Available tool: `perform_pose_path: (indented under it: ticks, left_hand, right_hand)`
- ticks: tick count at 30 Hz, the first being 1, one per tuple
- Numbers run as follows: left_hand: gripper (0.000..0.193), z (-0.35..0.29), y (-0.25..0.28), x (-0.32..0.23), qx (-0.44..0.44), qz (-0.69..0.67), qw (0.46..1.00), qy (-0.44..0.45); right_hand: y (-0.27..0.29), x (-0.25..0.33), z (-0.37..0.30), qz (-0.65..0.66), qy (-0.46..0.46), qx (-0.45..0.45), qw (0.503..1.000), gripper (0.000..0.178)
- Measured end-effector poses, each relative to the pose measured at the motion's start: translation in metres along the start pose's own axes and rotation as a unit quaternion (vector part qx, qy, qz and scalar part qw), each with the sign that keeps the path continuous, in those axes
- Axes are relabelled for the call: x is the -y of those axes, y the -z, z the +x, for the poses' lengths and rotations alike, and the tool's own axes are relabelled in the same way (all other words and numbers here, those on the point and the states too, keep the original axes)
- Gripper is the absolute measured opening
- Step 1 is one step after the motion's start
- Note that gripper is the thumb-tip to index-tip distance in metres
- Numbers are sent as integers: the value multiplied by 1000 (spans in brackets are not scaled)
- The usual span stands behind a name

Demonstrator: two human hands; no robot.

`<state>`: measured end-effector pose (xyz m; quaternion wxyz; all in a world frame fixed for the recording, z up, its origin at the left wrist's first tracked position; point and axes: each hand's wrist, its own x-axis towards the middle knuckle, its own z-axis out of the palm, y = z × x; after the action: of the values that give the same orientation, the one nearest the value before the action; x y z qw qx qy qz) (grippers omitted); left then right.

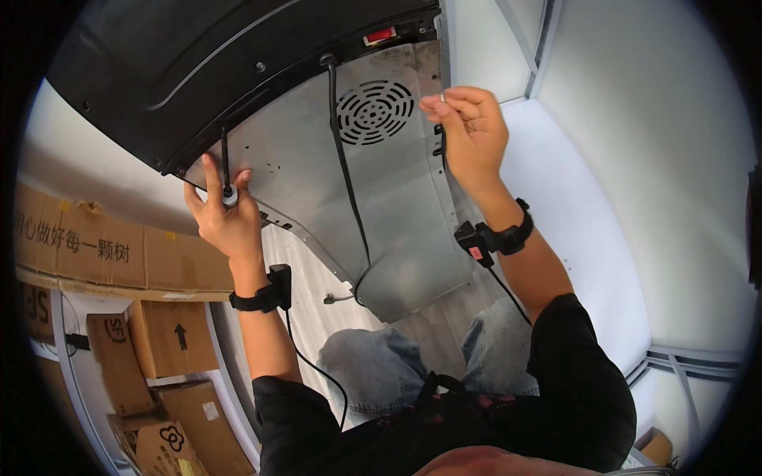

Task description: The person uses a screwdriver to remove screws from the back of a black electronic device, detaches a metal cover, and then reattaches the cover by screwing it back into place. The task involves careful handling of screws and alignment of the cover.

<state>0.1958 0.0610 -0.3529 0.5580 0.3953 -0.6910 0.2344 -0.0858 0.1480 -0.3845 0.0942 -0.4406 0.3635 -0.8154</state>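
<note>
A screwdriver (226, 163) with a thin dark shaft is in my left hand (225, 213), its pale end between the fingers and its tip pointing away from me. The fingertips of that hand are at the left edge of a grey metal panel (305, 170) on a large black-topped appliance. Over by the panel's right edge, my right hand (475, 139) is raised, pinching a small silvery screw (442, 97) between thumb and fingertips. A black power cord (343, 159) runs down the panel between my hands.
The appliance's black section (182, 71) carries a red switch (380, 35). Round vent slots (373, 113) pierce the panel. The cord's plug (330, 299) lies near the lower edge. Cardboard boxes (171, 337) stand on shelving at left. White wall panels (635, 159) rise at right.
</note>
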Motion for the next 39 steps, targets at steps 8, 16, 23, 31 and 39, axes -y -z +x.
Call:
perform_pose_path:
  ticks: [8,16,23,31,39]
  left_hand:
    - [60,1,1,-2,10,-8,1000,3]
    - [59,1,2,-2,1,-6,1000,-3]
    - [60,1,2,-2,-11,-30,999,-7]
    - [59,-2,1,5,-41,-70,996,-33]
    - [92,-9,8,-5,73,41,996,21]
  right_hand:
    - [-4,-25,10,-125,127,-78,981,8]
    - [-7,-21,12,-286,443,26,849,11]
    - [-26,-31,9,-348,363,84,860,15]
    - [-27,-38,12,-359,386,79,846,14]
    - [-25,-36,12,-337,384,84,855,15]
